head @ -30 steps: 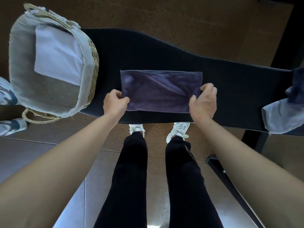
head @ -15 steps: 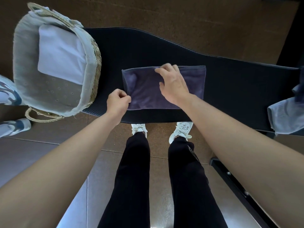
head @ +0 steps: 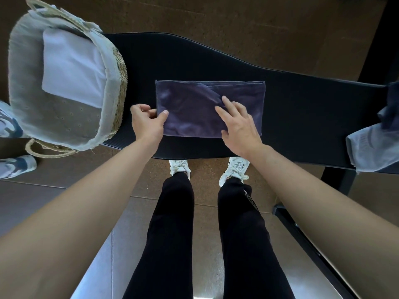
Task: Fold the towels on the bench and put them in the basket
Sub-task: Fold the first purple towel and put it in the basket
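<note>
A purple towel [head: 194, 100], folded into a long rectangle, lies flat in the middle of the black bench [head: 302, 100]. My left hand [head: 144, 121] pinches the towel's near left corner between thumb and fingers. Flat on the towel's near right part rests my right hand [head: 239, 124], fingers spread. At the bench's left end stands the woven basket [head: 121, 87] with a pale cloth liner, and a folded white towel [head: 73, 70] lies inside it.
A light grey towel [head: 371, 147] and a dark blue cloth [head: 391, 104] hang in a loose heap at the bench's right end. Someone's sneakers [head: 15, 167] stand on the floor at the far left. My legs and white shoes are below the bench's front edge.
My right hand went from the towel's right edge to its far edge and has now slid back toward me, pressing flat on the right half. The left hand kept hold of the left corner.
</note>
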Demonstrator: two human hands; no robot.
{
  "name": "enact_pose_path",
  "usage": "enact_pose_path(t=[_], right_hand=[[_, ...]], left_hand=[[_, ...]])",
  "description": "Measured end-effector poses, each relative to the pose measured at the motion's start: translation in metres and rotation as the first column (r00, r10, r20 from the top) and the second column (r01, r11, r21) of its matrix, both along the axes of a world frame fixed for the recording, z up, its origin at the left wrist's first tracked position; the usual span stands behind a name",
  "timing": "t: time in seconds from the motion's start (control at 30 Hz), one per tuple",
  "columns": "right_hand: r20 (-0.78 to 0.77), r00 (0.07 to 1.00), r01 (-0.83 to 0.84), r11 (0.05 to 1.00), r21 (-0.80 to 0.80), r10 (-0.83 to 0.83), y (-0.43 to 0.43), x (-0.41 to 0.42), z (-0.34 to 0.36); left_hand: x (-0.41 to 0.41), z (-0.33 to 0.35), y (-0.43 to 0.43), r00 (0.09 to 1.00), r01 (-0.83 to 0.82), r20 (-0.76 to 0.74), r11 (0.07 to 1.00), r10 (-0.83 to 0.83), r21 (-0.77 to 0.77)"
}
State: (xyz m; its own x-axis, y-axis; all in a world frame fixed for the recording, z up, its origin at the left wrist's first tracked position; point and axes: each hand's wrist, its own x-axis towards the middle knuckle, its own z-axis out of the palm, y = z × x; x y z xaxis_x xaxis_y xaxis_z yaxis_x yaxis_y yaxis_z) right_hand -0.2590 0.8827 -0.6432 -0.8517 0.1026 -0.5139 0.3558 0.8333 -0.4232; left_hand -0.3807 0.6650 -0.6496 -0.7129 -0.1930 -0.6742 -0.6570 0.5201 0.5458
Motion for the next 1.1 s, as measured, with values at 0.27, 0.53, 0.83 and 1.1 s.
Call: enact_pose_path(t=[0.27, 0.53, 0.83, 1.1], right_hand=[[-0.011, 0.962, 0.265, 0.942, -0.208, -0.273, 0.004, 0.006, 0.02], [0.334, 0.724, 0.613, 0.34, -0.713, -0.604, -0.012, -0.024, 0.056], [0.299, 0.703, 0.644, 0.399, -0.653, -0.645, -0.001, -0.034, 0.047], [0.252, 0.656, 0.714, 0.476, -0.514, -0.711, 0.013, -0.027, 0.027]], left_hand=[[0.0, 0.036, 0.015, 0.996, 0.09, -0.011, 0.973, -0.09, 0.214], [0.025, 0.064, 0.067, 0.944, 0.329, -0.096, 0.883, -0.316, 0.335], [0.039, 0.059, 0.084, 0.913, 0.407, -0.094, 0.864, -0.398, 0.295], [0.034, 0.038, 0.079, 0.921, 0.381, -0.109, 0.924, -0.375, 0.04]])
